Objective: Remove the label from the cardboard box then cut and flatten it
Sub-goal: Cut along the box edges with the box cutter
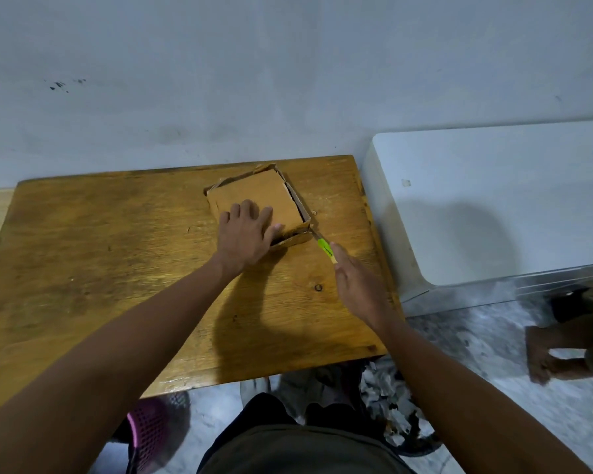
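Note:
A shallow brown cardboard box (271, 193) lies on the wooden table (117, 254) near its far right corner, flaps folded inward. My left hand (247, 234) presses flat on the box's near left part with its fingers spread. My right hand (356, 285) grips a cutter with a green and yellow handle (326, 249). The cutter's blade tip touches the box's near right corner. No label shows on the box's visible faces.
A white appliance (493, 206) stands right of the table against the grey wall. A bin with crumpled paper (391, 405) sits on the floor below the table's near right edge. Another person's foot (555, 354) is at far right. A pink basket (148, 429) lies low left.

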